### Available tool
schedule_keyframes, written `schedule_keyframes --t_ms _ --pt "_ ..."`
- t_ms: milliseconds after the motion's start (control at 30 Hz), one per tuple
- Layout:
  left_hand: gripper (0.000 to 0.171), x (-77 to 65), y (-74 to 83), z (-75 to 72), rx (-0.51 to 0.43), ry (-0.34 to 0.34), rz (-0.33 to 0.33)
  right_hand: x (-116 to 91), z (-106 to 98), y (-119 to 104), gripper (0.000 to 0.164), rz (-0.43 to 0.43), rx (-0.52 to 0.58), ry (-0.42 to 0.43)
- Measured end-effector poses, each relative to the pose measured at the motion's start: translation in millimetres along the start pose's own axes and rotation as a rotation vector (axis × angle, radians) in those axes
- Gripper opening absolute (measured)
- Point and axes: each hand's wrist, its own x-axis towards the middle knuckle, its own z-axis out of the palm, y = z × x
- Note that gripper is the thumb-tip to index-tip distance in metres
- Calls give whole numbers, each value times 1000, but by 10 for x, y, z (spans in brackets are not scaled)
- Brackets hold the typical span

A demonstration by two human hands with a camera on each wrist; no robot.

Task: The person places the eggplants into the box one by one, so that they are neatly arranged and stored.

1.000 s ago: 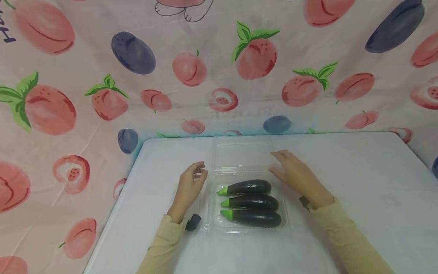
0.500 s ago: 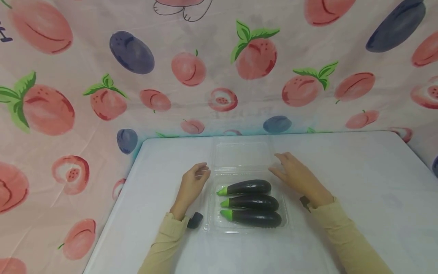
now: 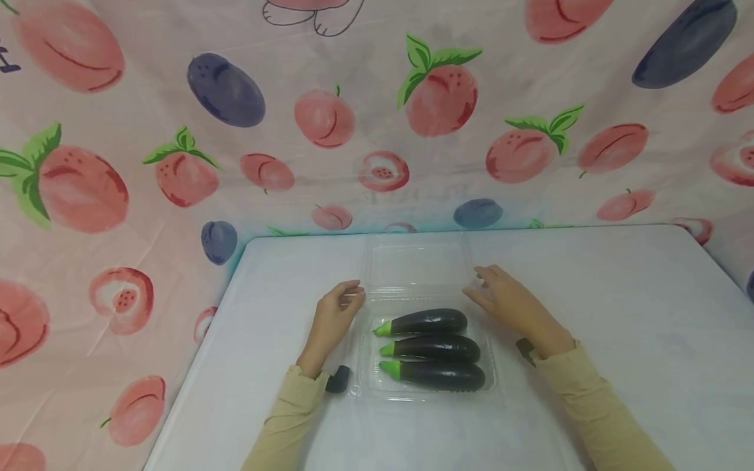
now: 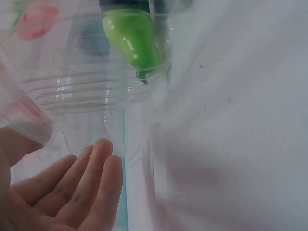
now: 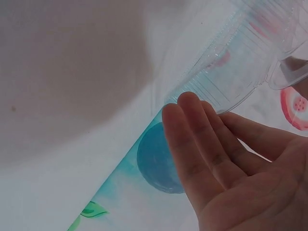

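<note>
A clear plastic clamshell box (image 3: 406, 396) lies open on the table, its lid (image 3: 418, 267) folded back toward the wall. Three eggplants (image 3: 440, 375) lie side by side in its base, green stem ends to the left. My left hand (image 3: 331, 317) is at the box's left side near the hinge, fingers loosely extended. In the left wrist view its thumb (image 4: 24, 139) overlaps a clear plastic edge, and a green stem end (image 4: 132, 38) shows above. At the lid's right side, my right hand (image 3: 515, 304) has its fingers extended; its thumb (image 5: 298, 72) shows behind clear plastic.
The white tabletop (image 3: 612, 314) runs back to a wall cloth (image 3: 430, 163) printed with peaches. A dark wrist device (image 3: 338, 379) sits by the left cuff, close to the box's front left corner. Another dark wrist device (image 3: 524, 350) is at the right cuff.
My left hand has shifted slightly right, closer to the box's edge. The right hand's fingertips have drawn a little down and right. Box and eggplants stay put.
</note>
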Motion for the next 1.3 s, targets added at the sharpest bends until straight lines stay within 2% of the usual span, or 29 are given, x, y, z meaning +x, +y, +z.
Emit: schedule_keyframes --t_ms 467,700,967,1300 --pt "40 12 -2 6 -25 6 2 -5 -11 -25 63 1 17 4" --pt "41 9 28 9 -94 24 -20 -9 -11 -36 62 -10 28 35" --pt "40 -1 51 13 -173 44 -21 -19 -21 -58 57 -62 45 103" --pt "43 -10 67 23 -279 63 -91 -29 -19 -77 56 -118 52 199"
